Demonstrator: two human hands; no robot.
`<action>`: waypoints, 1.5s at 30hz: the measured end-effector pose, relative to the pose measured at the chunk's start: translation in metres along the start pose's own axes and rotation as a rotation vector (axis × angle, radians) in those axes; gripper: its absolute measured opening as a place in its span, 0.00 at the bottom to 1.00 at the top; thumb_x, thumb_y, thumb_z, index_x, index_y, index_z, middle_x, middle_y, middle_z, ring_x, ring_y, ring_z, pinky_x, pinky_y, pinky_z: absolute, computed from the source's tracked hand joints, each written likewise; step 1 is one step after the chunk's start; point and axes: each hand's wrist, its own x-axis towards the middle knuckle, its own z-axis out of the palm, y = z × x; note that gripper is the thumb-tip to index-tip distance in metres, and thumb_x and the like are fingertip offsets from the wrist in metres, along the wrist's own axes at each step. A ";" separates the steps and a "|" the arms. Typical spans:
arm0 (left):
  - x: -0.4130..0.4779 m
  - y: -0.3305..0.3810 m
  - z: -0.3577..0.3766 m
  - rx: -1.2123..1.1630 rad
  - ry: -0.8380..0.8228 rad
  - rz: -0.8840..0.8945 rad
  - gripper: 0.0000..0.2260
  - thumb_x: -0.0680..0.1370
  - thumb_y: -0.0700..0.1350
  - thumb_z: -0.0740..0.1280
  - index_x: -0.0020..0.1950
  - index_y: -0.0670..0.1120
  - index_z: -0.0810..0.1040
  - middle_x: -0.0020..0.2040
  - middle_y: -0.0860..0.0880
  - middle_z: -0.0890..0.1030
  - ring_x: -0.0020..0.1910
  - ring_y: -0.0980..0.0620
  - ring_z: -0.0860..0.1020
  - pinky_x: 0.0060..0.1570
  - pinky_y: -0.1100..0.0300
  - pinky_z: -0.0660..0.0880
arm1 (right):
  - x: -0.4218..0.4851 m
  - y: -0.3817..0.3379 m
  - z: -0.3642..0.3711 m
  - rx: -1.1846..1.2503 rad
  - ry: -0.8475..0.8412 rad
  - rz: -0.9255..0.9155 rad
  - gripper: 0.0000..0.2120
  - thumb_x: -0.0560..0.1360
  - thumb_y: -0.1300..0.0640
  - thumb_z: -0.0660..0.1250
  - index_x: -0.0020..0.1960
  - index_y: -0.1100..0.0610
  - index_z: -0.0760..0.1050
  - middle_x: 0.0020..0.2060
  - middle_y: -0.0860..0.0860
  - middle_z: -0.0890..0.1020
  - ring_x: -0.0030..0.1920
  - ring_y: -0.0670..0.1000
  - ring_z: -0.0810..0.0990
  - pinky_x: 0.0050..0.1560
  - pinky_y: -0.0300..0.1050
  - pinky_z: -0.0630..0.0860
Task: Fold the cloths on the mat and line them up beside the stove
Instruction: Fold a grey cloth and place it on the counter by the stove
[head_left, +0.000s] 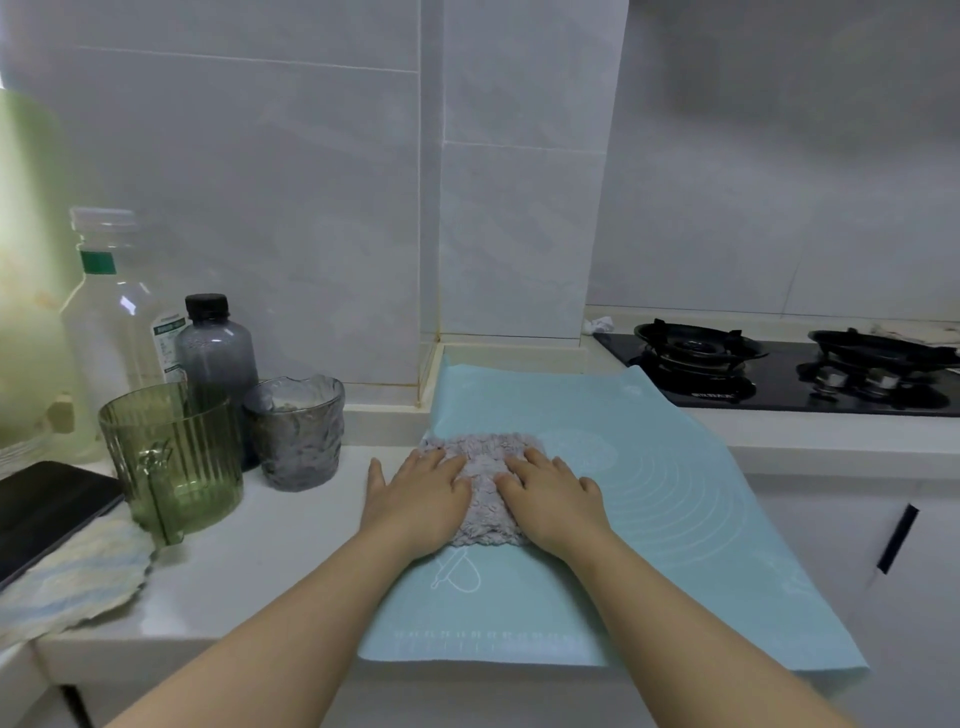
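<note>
One fluffy grey cloth (483, 457) lies on the left part of the pale blue mat (675, 519) on the white bench (260, 571). The left grip (421, 493) presses its left edge and the right grip (553, 499) its right side, both with fingers straight and flat, curled round nothing. The black stove (779, 374) sits at the back right, by the mat's far corner, well apart from the cloth.

Counter (249, 561), left end as you face it: clear bottle (111, 312) at the back, dark bottle (218, 348) just right of it. In front of them stand a green ribbed cup (171, 457) and a grey textured glass (296, 431), near each other. Black tablet (47, 509) at the far left edge.
</note>
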 end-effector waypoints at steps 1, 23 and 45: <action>0.000 -0.001 0.000 -0.002 -0.006 0.002 0.22 0.82 0.52 0.44 0.76 0.55 0.53 0.78 0.54 0.50 0.76 0.53 0.48 0.70 0.40 0.38 | 0.000 0.000 0.000 0.005 0.000 0.002 0.24 0.80 0.46 0.45 0.75 0.47 0.57 0.76 0.47 0.55 0.76 0.53 0.53 0.72 0.57 0.50; -0.014 0.000 -0.006 -0.224 0.265 -0.223 0.23 0.74 0.64 0.61 0.66 0.58 0.71 0.65 0.51 0.71 0.65 0.46 0.66 0.62 0.53 0.61 | -0.007 -0.003 -0.005 0.099 0.270 0.310 0.21 0.72 0.41 0.59 0.51 0.58 0.72 0.48 0.52 0.79 0.54 0.56 0.73 0.55 0.50 0.61; 0.007 0.143 -0.089 -1.362 -0.699 -0.344 0.21 0.77 0.55 0.61 0.66 0.47 0.71 0.56 0.44 0.81 0.47 0.48 0.81 0.43 0.61 0.77 | -0.064 0.082 -0.159 1.902 0.093 0.513 0.14 0.76 0.62 0.63 0.62 0.60 0.71 0.55 0.59 0.82 0.54 0.58 0.81 0.45 0.49 0.82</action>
